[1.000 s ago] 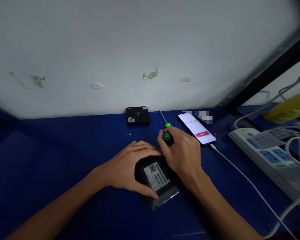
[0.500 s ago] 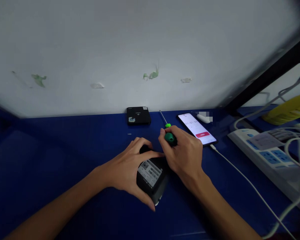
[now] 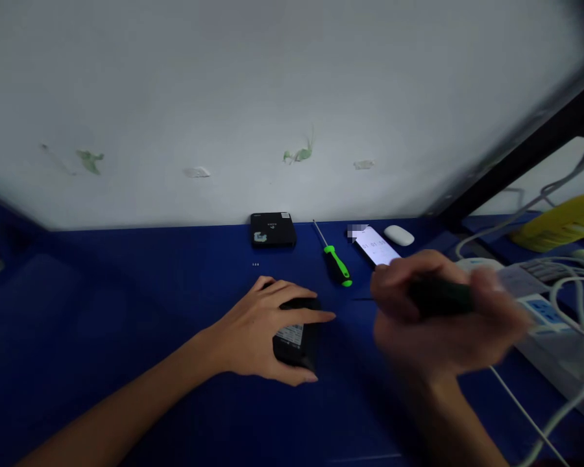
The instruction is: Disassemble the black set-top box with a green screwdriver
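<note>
My left hand (image 3: 260,324) spans a small black box (image 3: 309,347) on the blue table, thumb at the near edge and fingers over the top. A white printed label (image 3: 291,334) shows partly between thumb and fingers. To the right, my right hand (image 3: 448,318), blurred by motion, is closed around a screwdriver (image 3: 438,297) with a dark green handle. Its thin shaft points left toward the box, apart from it. A second screwdriver (image 3: 338,266), black and bright green, lies beyond the hands. Three tiny light pieces (image 3: 255,264), perhaps screws, lie beyond the left hand.
Another flat black box (image 3: 273,229) lies by the white wall. A lit phone (image 3: 377,244) and a white mouse (image 3: 399,235) are at the back right. A power strip (image 3: 545,314) with white cables and a yellow object (image 3: 559,220) occupy the right side.
My right hand has swung right, away from the box, with the dark green screwdriver, uncovering the bright green one. My left hand stays on the box, which has turned slightly and lies straighter.
</note>
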A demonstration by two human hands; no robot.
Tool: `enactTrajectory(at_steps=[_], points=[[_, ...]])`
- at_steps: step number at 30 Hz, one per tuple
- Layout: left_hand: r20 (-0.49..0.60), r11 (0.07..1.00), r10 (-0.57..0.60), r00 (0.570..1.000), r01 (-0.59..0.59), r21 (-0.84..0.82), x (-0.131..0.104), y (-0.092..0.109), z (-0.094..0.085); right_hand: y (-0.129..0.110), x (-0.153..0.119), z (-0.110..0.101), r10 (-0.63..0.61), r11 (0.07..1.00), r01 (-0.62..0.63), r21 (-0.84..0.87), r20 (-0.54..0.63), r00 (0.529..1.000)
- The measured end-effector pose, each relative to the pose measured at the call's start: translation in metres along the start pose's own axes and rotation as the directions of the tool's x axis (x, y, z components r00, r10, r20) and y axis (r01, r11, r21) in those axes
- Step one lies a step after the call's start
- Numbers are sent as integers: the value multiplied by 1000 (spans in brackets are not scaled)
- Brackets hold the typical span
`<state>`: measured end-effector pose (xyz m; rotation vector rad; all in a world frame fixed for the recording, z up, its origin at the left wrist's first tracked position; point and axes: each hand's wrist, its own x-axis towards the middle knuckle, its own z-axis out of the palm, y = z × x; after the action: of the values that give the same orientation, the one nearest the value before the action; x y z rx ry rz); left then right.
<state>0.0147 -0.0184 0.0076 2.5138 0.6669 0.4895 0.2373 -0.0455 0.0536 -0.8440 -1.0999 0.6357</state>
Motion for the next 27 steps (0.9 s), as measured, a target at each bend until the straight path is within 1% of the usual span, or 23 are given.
enactTrajectory(at_steps=[1, 2, 4, 6, 8, 10, 12, 20, 23, 27], points=[[-6, 1000, -4, 1000, 4, 17, 0, 1, 1, -7, 0, -4, 87, 983, -91, 159, 33, 996], [-15, 999, -9, 1000, 9, 31, 0, 1, 2, -15, -2, -8, 181, 950, -193, 244, 69, 981], [-30, 999, -13, 999, 14, 52, -1, 2, 4, -27, -10, -14, 330, 871, -342, 353, 98, 939], [-40, 998, -12, 999, 15, 64, -1, 2, 5, -34, -22, -15, 424, 796, -412, 443, 79, 902], [-49, 997, -13, 999, 16, 72, -2, 2, 6, -36, -33, -14, 473, 735, -464, 494, 115, 873], [-57, 997, -14, 998, 18, 81, -1, 2, 6, -34, -40, -11, 490, 704, -487, 517, 143, 860], [-61, 996, -12, 998, 18, 87, -1, 2, 6, -30, -43, -9, 483, 695, -487, 530, 157, 861], [-66, 996, -1, 998, 7, 92, -1, 2, 9, -19, -47, -9, 459, 719, -475, 508, 166, 873], [-72, 996, 3, 997, 3, 92, -1, 2, 9, -16, -49, -8, 468, 706, -485, 516, 173, 867], [-81, 996, 8, 997, -1, 87, -1, 0, 10, -16, -49, -7, 486, 700, -487, 523, 151, 861]])
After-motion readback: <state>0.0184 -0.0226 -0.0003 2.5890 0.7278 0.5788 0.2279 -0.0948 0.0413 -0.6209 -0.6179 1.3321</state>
